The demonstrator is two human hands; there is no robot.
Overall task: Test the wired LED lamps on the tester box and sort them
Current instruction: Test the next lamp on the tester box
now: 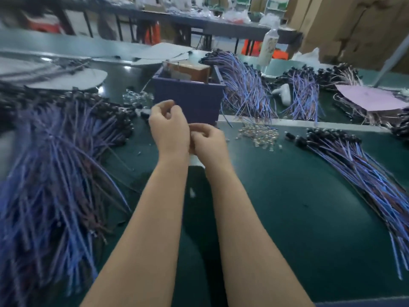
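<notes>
The purple tester box (188, 96) stands open-topped at the table's middle, with a brown part inside. Just in front of it my left hand (169, 129) and my right hand (208, 142) meet, touching each other. Both have curled fingers, the tips pinched close. Blur hides what lies between them. A small pale bit (195, 159) shows under the wrists. A large heap of wired LED lamps (55, 173) with blue wires and black heads fills the left. Another bundle (358, 165) lies on the right.
More wired bundles (245, 85) lean behind and right of the box. Loose clear LEDs (259, 134) are scattered right of my hands, others (137, 97) left of the box. A pink sheet (371, 96) and a bottle (269, 46) sit at the back right.
</notes>
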